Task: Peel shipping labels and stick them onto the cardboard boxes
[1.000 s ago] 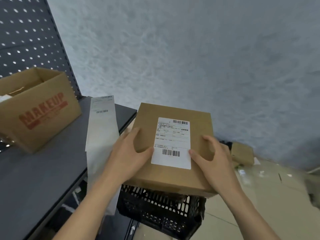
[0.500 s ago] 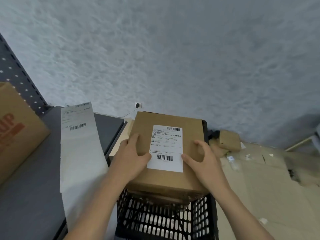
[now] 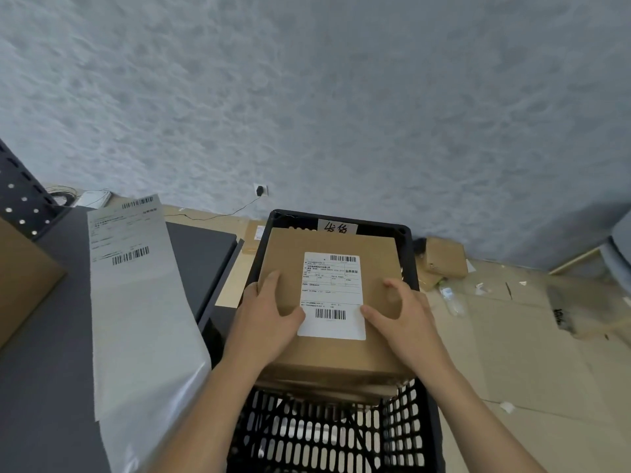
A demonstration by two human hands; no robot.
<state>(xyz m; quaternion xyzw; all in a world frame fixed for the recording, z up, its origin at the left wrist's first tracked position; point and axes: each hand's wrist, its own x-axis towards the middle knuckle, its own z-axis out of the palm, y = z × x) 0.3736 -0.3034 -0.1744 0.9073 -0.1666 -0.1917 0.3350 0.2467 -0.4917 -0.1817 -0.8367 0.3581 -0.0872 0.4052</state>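
A brown cardboard box point(image 3: 341, 241) with a white shipping label point(image 3: 333, 295) stuck on its top sits in the top of a black plastic crate point(image 3: 324, 438), on more cardboard beneath it. My left hand point(image 3: 268, 319) grips the box's left near edge, thumb on top beside the label. My right hand point(image 3: 404, 317) holds the right side with arched fingers, thumb touching the label's edge. A long white strip of labels point(image 3: 136, 302) lies on the dark table point(image 3: 41, 387) to the left, with printed barcodes at its far end.
A large cardboard box point(image 3: 20, 281) stands at the table's left edge. Flattened cardboard point(image 3: 512, 353) covers the floor to the right, with a small box point(image 3: 444, 256) and scraps by the wall. A handwritten tag point(image 3: 336, 228) is on the crate's far rim.
Both hands carried the labelled box rightward from beside the table and lowered it into the crate. My view turned right, so the large box slid almost out of sight.
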